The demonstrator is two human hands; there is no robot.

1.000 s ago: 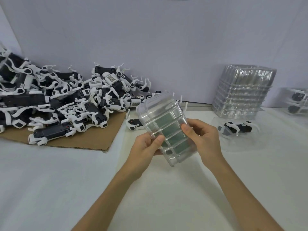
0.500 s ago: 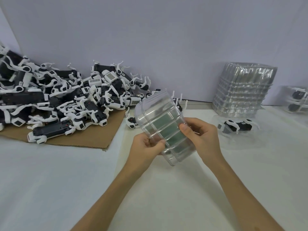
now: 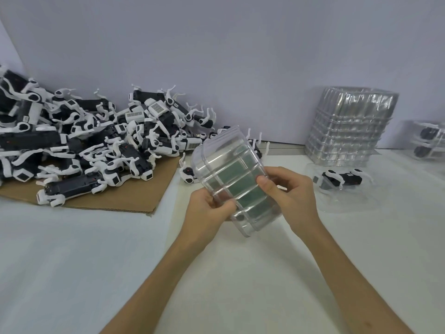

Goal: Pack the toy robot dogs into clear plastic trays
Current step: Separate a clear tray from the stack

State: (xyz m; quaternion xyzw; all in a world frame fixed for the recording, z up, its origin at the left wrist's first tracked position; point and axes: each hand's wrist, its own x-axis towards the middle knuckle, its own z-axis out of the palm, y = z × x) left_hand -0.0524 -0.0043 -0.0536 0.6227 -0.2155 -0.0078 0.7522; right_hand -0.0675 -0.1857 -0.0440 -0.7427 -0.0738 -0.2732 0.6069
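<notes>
Both hands hold a small nest of clear trays [image 3: 231, 179] above the middle of the worktop [image 3: 72, 261], tilted so that its top end leans away to the left and its ribbed base faces the camera. The left grip [image 3: 207, 208] grasps the nest at its lower left edge, thumb pressed on the front and fingers curled behind. The right grip [image 3: 289, 194] grasps the right edge, thumb on the front face and fingers wrapped round the side. Several rims show close together at the nest's upper end. A big pile of black-and-white dogs [image 3: 96, 141] lies on a cardboard sheet [image 3: 120, 201] at the worktop's back left, against the wall [image 3: 240, 56]. One loose dog [image 3: 189, 174] lies just off the cardboard's right edge, partly hidden behind the held nest. At the back right stands a tall stack of empty trays [image 3: 349, 131], touching or nearly touching the wall. Just in front of it lies an open tray [image 3: 349, 203] with one dog [image 3: 342, 178] in it. At the far right edge, packed trays [image 3: 431, 141] with dark dogs inside lie one upon another, partly cut off by the frame.
</notes>
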